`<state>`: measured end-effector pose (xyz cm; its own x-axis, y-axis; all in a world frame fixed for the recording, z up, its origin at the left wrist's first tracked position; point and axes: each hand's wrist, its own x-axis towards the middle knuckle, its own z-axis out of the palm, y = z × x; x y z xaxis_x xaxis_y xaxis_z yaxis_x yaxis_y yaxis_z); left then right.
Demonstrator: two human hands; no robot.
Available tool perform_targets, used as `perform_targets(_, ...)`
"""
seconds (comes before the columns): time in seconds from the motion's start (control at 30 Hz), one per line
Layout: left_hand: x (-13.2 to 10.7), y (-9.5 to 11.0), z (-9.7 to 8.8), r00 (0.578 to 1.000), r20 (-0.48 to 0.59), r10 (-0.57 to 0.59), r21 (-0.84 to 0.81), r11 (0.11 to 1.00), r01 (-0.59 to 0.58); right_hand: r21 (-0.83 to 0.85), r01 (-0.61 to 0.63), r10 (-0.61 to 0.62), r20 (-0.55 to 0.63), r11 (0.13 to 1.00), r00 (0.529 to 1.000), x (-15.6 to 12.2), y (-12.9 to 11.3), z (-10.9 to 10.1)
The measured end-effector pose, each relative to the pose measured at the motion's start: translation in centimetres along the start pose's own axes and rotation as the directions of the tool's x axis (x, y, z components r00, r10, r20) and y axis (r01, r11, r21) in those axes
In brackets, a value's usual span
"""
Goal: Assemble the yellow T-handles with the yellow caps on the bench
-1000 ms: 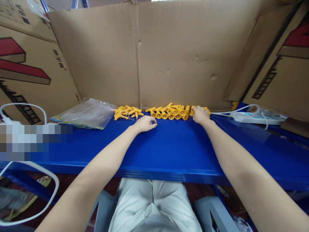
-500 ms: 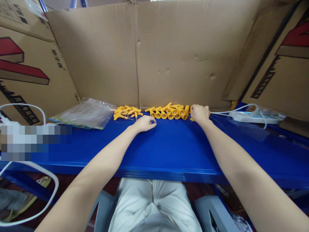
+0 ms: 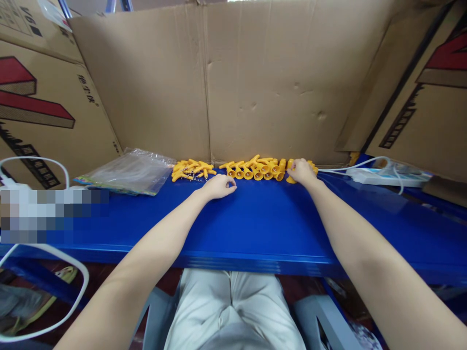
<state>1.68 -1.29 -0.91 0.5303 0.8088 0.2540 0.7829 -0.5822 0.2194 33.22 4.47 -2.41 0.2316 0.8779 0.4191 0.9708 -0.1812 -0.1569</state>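
Note:
My left hand [image 3: 221, 186] rests on the blue table, thumb and fingertips curled into a small ring that looks empty. It lies just in front of yellow branch-shaped pieces [image 3: 195, 168] with small metal chains. Beside these stands a stacked row of yellow branching pieces with flared, cup-like ends [image 3: 258, 175], open ends facing me. At the right end of that row, my right hand [image 3: 303, 171] reaches into another group of yellow pieces [image 3: 291, 180]. Its fingertips are pinched on a yellow piece, mostly hidden by the hand.
A clear plastic bag [image 3: 127, 171] lies on the table's left side. Cardboard [image 3: 270, 87] walls the back and both sides. A white power strip [image 3: 388, 178] with cables is at the right. White cable [image 3: 85, 282] loops over the table's left front edge [image 3: 233, 260].
My right hand has shifted slightly, uncovering more of the yellow pieces around it, and its fingers have come together at the left of that group. The left hand has stayed still.

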Motion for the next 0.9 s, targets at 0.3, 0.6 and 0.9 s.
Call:
perform_targets(0.3, -0.6, -1.1, -1.5, 0.935, -0.223, -0.274, 0.230, 0.918, 0.324, -0.068, 0.039, -0.026, 0.178, 0.997, 0.984, 0.8, -0.1, 1.5)
perform_targets(0.6, -0.6, -4.6, -1.2, 0.815, -0.037, -0.578, 0.352, 0.756, 0.552, -0.121, 0.078, -0.037, 0.312, 0.990, 0.949, 0.5, -0.2, 0.4)
perform_targets(0.9, -0.7, -5.8, -0.8, 0.764, -0.128, -0.633, 0.282, 0.715, 0.640, 0.041, 0.091, -0.100, 0.484, 0.995, 0.869, -2.8, -1.5, -2.1)
